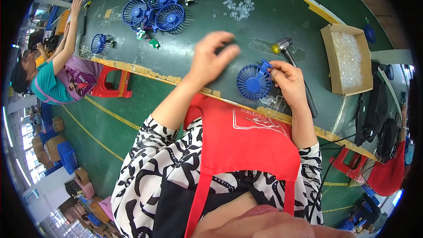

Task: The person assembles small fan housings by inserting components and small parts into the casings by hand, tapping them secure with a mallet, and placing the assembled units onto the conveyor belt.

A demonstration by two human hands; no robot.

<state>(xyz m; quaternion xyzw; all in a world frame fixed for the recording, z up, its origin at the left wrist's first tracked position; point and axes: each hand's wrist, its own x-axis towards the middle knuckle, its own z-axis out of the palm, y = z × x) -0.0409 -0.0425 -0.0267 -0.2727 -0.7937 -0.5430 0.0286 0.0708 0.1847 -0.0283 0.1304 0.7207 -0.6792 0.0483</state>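
My right hand [287,80] pinches the short neck of a blue round fan housing [253,82] between thumb and fingers, near the bench's front edge. The housing's slatted face is turned up. My left hand [213,57] hovers to the left of it, holding nothing, with thumb and fingers apart and slightly blurred. Just beyond my right hand lies a hammer [282,45] with a yellow and silver head. Its black handle runs past the right of my wrist toward the edge. Scattered small clear plastic pieces [239,9] lie farther back on the bench.
Several blue fan housings [169,16] are piled at the back left, with small green circuit boards [153,43] beside them. One more housing [98,43] sits far left. An open cardboard box [331,68] of clear pieces stands right. A co-worker [61,70] sits at left, arms over the bench.
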